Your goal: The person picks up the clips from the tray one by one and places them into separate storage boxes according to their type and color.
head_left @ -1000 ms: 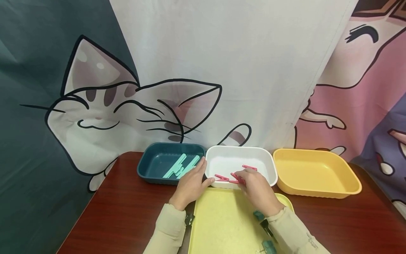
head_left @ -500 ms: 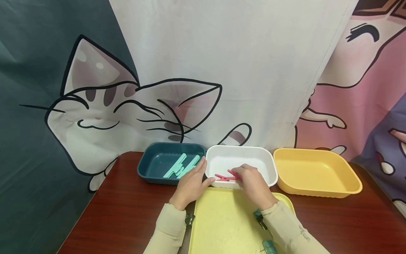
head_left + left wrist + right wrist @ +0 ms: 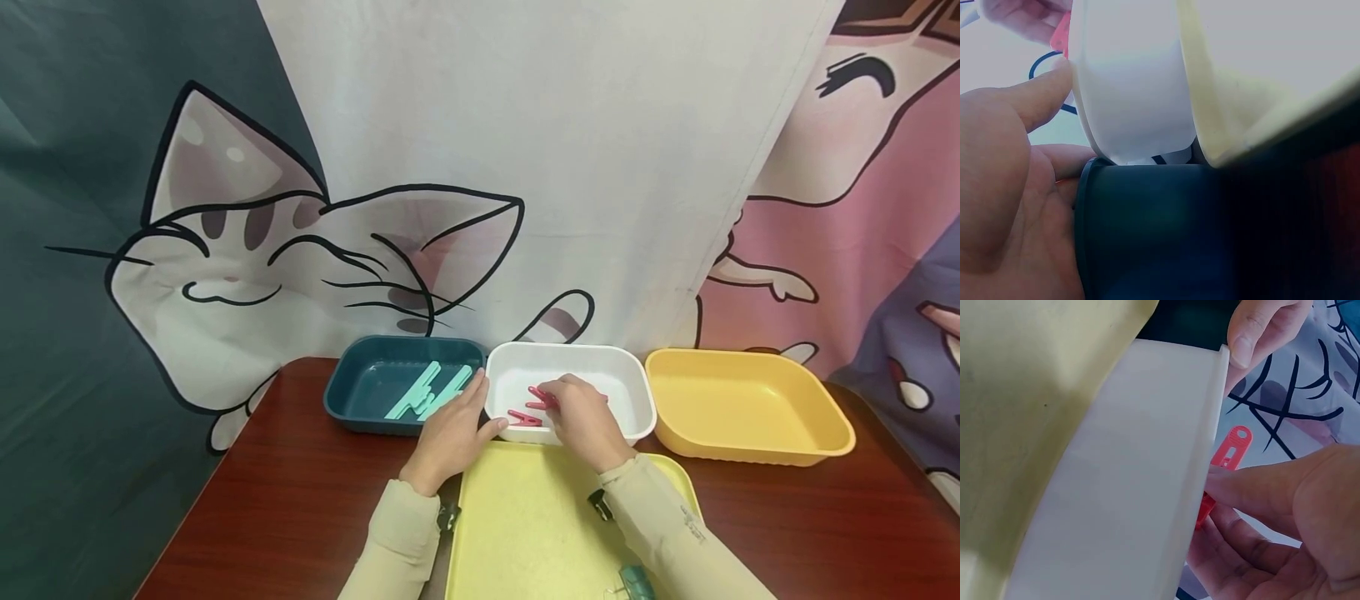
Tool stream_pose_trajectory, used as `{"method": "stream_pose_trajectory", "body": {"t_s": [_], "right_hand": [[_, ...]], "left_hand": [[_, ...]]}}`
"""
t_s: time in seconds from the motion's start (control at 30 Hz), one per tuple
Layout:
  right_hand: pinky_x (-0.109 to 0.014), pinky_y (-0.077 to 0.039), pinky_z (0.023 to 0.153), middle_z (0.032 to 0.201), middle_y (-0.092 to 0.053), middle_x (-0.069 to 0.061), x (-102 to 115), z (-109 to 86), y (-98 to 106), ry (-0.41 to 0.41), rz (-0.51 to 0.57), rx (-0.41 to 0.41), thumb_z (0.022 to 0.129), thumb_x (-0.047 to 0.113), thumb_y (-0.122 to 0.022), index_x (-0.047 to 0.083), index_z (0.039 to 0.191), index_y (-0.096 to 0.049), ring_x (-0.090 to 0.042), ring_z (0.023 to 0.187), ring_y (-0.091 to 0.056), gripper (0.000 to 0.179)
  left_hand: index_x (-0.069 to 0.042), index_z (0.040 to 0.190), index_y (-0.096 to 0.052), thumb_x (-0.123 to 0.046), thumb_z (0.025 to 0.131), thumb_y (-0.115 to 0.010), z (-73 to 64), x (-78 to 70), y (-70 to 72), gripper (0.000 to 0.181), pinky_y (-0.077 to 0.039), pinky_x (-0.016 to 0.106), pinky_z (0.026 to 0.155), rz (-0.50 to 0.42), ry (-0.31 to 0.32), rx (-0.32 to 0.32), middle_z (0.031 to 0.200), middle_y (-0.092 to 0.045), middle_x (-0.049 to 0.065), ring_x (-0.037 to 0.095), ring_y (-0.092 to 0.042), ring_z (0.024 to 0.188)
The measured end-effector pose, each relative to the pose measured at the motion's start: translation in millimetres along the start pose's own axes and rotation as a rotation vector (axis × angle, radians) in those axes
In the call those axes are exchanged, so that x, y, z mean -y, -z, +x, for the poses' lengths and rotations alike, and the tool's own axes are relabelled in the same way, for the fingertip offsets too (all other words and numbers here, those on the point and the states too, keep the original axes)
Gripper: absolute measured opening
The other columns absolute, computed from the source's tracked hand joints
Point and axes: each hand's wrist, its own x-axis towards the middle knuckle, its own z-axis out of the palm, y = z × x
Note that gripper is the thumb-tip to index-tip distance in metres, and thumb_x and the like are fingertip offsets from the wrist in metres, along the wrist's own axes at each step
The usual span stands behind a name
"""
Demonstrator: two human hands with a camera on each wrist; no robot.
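My right hand (image 3: 588, 421) is over the white tub (image 3: 517, 375), thumb and fingers pinching a pink clothespin (image 3: 1235, 447). Below it another pink clothespin (image 3: 525, 419) lies on the tub's floor near the front wall. A small pink end of a further one peeks out to the right of the hand. My left hand (image 3: 450, 437) rests with extended fingers where the dark teal tub (image 3: 360, 396) meets the white one, its thumb at the white rim (image 3: 1079, 94). Two mint-green clips (image 3: 416, 396) lie inside the teal tub, partly behind the left fingers.
A yellow tub (image 3: 742, 400) stands right of the white one. In front, a pale yellow tray (image 3: 540, 517) lies on the brown table (image 3: 285, 500), with a green binder clip (image 3: 637, 582) near the right sleeve. A cartoon-printed curtain (image 3: 570, 167) hangs behind the tubs.
My right hand has moved left and further back over the white tub, lifting the clothespin away from the one at the front wall. The left hand has stayed in place.
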Motion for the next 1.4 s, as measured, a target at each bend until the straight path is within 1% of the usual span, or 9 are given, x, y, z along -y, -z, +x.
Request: {"method": "stream_pose_trajectory", "body": {"t_s": [0.23, 0.37, 0.6, 0.73, 0.97, 1.07, 1.2, 1.4], "right_hand": [[-0.045, -0.056, 0.082, 0.087, -0.070, -0.013, -0.4, 11.2, -8.4, -0.049, 0.020, 0.042, 0.083, -0.010, -0.075, -0.003, 0.101, -0.078, -0.029, 0.082, -0.066, 0.019], [-0.046, -0.056, 0.081, 0.086, -0.069, -0.012, -1.3, 14.5, -11.4, -0.061, 0.026, 0.039, 0.083, -0.011, -0.074, -0.003, 0.100, -0.078, -0.030, 0.082, -0.066, 0.019], [-0.045, -0.055, 0.081, 0.084, -0.068, -0.011, -6.3, 19.2, -17.4, -0.114, 0.006, 0.068, 0.083, -0.009, -0.076, -0.001, 0.099, -0.078, -0.027, 0.079, -0.063, 0.018], [-0.046, -0.056, 0.084, 0.088, -0.069, -0.014, -9.5, 21.5, -21.6, -0.125, -0.005, 0.075, 0.082, -0.011, -0.075, -0.002, 0.103, -0.078, -0.030, 0.083, -0.066, 0.023], [-0.045, -0.056, 0.086, 0.092, -0.070, -0.013, -9.7, 27.9, -27.3, -0.201, -0.002, 0.118, 0.086, -0.008, -0.075, 0.000, 0.108, -0.078, -0.029, 0.087, -0.066, 0.023], [-0.045, -0.056, 0.087, 0.091, -0.069, -0.011, -10.4, 31.1, -29.8, -0.228, -0.002, 0.138, 0.087, -0.007, -0.074, 0.001, 0.107, -0.079, -0.028, 0.085, -0.064, 0.022], [-0.045, -0.054, 0.088, 0.086, -0.068, -0.010, -12.6, 35.4, -33.4, -0.253, 0.004, 0.156, 0.089, -0.008, -0.071, 0.003, 0.105, -0.080, -0.027, 0.083, -0.063, 0.021], [-0.045, -0.054, 0.090, 0.090, -0.072, -0.010, -17.3, 38.8, -38.8, -0.272, -0.004, 0.174, 0.088, -0.011, -0.068, 0.003, 0.107, -0.080, -0.029, 0.089, -0.066, 0.026]], "left_hand": [[0.001, 0.158, -0.035, -0.039, 0.100, -0.066, 0.9, 0.1, -1.1, 0.077, -0.042, 0.053, 0.109, 0.020, -0.012, -0.015, 0.166, -0.029, 0.014, 0.037, -0.045, 0.141], [0.002, 0.157, -0.035, -0.039, 0.101, -0.065, 1.3, -0.6, -0.2, 0.076, -0.042, 0.053, 0.109, 0.018, -0.014, -0.017, 0.166, -0.029, 0.014, 0.037, -0.045, 0.141], [0.002, 0.158, -0.034, -0.039, 0.101, -0.065, 2.2, -0.6, 0.2, 0.077, -0.042, 0.052, 0.110, 0.026, -0.011, -0.016, 0.166, -0.028, 0.014, 0.036, -0.044, 0.142], [0.000, 0.158, -0.034, -0.040, 0.100, -0.065, 2.0, -0.9, 0.2, 0.077, -0.042, 0.051, 0.110, 0.026, -0.005, -0.010, 0.166, -0.028, 0.012, 0.036, -0.044, 0.142], [0.000, 0.158, -0.035, -0.041, 0.100, -0.066, 0.6, -1.6, 1.0, 0.077, -0.043, 0.052, 0.109, 0.023, -0.004, -0.011, 0.166, -0.028, 0.012, 0.036, -0.044, 0.142], [-0.001, 0.159, -0.033, -0.042, 0.100, -0.065, 0.1, -1.3, 0.8, 0.078, -0.042, 0.051, 0.110, 0.024, -0.001, -0.009, 0.167, -0.027, 0.011, 0.035, -0.043, 0.143], [-0.001, 0.158, -0.034, -0.042, 0.101, -0.064, -0.1, -0.7, 0.3, 0.077, -0.041, 0.051, 0.111, 0.027, -0.006, -0.013, 0.167, -0.027, 0.011, 0.035, -0.043, 0.143], [-0.001, 0.159, -0.033, -0.041, 0.101, -0.064, 0.1, -0.4, -0.3, 0.077, -0.040, 0.051, 0.112, 0.013, 0.005, -0.008, 0.167, -0.026, 0.010, 0.035, -0.041, 0.144]]}}
